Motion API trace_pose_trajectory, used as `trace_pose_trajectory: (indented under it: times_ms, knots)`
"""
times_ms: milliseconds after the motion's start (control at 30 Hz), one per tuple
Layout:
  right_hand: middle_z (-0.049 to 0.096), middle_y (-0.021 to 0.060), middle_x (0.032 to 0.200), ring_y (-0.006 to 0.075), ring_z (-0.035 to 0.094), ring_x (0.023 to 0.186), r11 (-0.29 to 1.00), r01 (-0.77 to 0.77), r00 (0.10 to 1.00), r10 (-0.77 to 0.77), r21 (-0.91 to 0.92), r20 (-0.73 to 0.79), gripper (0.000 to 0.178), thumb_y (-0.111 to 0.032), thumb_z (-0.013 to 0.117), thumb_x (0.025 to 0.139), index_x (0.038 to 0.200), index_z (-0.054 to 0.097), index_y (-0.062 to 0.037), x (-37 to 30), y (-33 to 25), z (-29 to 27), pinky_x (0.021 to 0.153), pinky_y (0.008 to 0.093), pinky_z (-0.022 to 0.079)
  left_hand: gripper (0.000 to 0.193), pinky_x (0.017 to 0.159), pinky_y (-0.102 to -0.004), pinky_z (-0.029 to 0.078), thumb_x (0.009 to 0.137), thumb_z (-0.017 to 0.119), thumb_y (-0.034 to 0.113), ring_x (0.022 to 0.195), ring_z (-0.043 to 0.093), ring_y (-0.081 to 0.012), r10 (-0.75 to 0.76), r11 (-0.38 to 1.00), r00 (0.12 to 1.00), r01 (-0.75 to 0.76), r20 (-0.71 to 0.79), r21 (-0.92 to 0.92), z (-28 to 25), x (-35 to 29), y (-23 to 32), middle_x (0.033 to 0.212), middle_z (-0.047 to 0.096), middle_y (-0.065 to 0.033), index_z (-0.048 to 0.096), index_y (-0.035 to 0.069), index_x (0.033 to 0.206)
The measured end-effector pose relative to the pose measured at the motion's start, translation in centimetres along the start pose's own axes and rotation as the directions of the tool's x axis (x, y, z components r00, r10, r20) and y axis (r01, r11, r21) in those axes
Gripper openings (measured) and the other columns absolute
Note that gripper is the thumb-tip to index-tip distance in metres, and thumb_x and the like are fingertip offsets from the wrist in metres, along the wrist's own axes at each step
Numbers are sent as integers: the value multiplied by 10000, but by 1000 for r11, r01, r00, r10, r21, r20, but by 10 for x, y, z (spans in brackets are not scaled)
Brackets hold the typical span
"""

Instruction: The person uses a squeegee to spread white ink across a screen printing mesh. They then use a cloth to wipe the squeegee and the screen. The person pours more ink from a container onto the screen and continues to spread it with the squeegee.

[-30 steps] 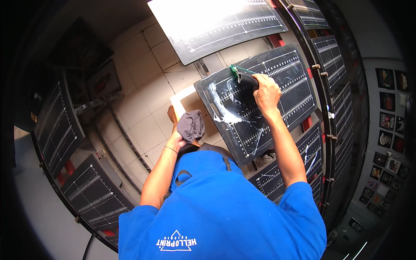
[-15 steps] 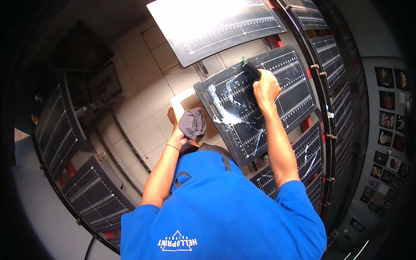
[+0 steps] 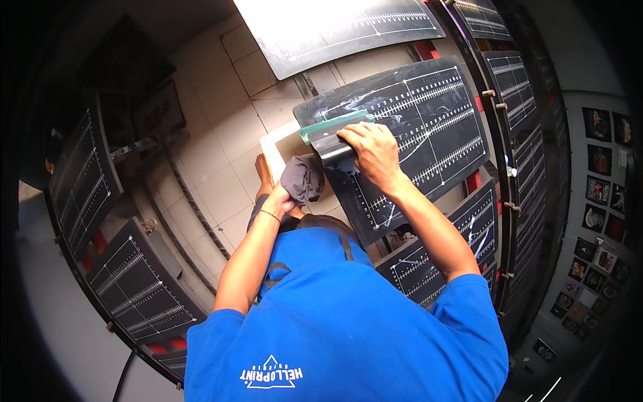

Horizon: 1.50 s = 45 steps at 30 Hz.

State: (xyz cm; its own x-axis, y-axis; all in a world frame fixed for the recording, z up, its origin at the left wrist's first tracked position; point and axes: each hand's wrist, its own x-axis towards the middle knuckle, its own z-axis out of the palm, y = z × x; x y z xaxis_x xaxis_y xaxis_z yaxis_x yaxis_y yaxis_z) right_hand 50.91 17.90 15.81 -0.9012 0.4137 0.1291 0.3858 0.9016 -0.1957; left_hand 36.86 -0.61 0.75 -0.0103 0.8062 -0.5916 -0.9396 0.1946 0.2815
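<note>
My right hand is closed round the dark handle of a squeegee with a green blade. Its blade lies at the left end of a black print board marked with white ruler lines. Pale smears remain on the board's upper left part. In my left hand, beside the board's left edge, is a bunched grey cloth. Just beyond the cloth shows a white-edged, tan tray or frame, partly hidden by it.
Another black board, glaring with light, stands beyond this one. A nearer board has white streaks. More marked boards line the rails at right, and others stand at left. Pale floor tiles lie between the rows.
My right hand has swept the squeegee leftward over the board to its left end, and much of the white smear there is gone. My left hand still holds the cloth.
</note>
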Motion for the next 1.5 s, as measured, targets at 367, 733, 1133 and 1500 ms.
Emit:
trace_pose_trajectory:
  times_ms: [367,733,1133,1500]
  knots:
    - [700,15,1133,190,631,1093,1000,-24,998,24,-13,54,430,-65,664,709,1133,693,-136,-108,-6,-27,965,381,426,338,990,-377,552,1048,493,179,1102,672,-225,-247,965,960,257,135,-61,-10,-8,-75,1258,658,-126,551,8,1334]
    - [699,9,1148,215,626,1114,989,-130,978,141,-75,156,585,-26,731,583,1154,684,-146,-217,-12,-48,974,401,429,296,954,-380,570,1040,509,143,1081,678,-226,-353,935,920,355,173,21,-13,-33,-108,1229,662,-125,574,35,1309]
    - [697,9,1147,213,617,1120,980,-194,977,190,-40,-101,451,-13,649,723,1153,692,-140,-108,2,-22,1000,398,419,299,931,-373,585,1038,527,160,1053,689,-223,-404,911,909,389,105,141,-15,-24,-71,1214,667,-125,571,41,1308]
    - [728,45,1054,253,665,999,734,-679,726,676,23,-129,439,3,679,643,1066,721,-106,-215,-27,-59,885,375,500,347,958,-388,569,1052,485,178,1099,673,-251,-523,848,844,500,120,176,9,-5,-42,1251,652,-141,527,21,1359]
